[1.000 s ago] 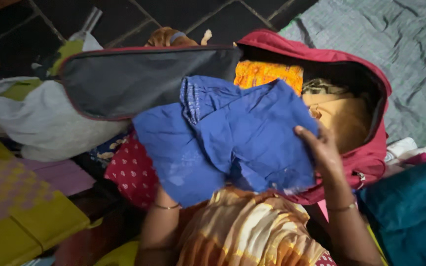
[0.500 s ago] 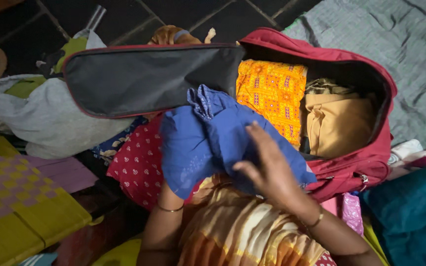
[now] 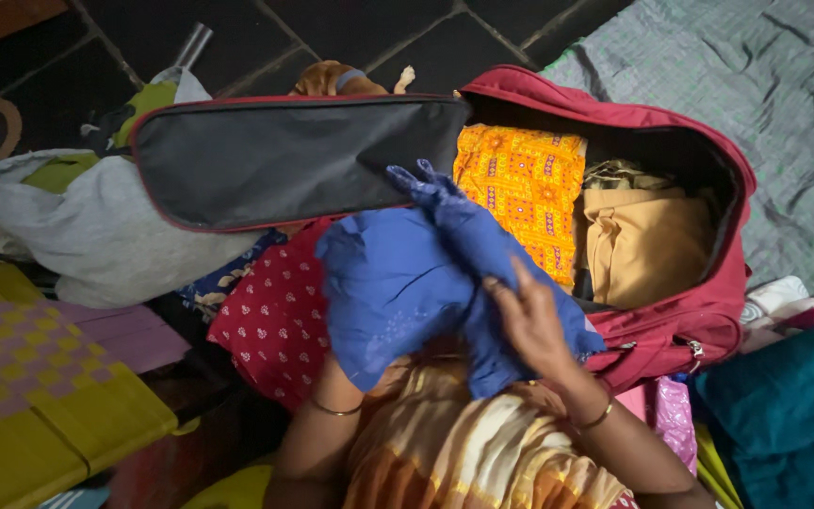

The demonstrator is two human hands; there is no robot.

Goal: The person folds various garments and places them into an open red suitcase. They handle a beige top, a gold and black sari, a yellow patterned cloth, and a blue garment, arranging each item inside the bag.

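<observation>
Right hand (image 3: 531,319) lies on blue garment (image 3: 398,283), fingers curled and pinching its bunched fold. Left hand is hidden under the cloth, grip can't be told. Garment is held up in front of open red bag (image 3: 699,311), just beside the orange printed cloth (image 3: 525,184) and tan cloth (image 3: 647,240) packed inside.

"What colour is the cloth (image 3: 398,283) over my hand (image 3: 529,325)?"

"Plain blue. The bag (image 3: 708,311) behind it is deep red, its flap (image 3: 284,160) lined dark grey with red piping."

"And inside the bag?"

"A yellow-orange printed fabric (image 3: 525,188) with small pink motifs, beside a plain tan one (image 3: 647,245). Left of the bag, my red cloth (image 3: 275,320) has little white dots."
</observation>
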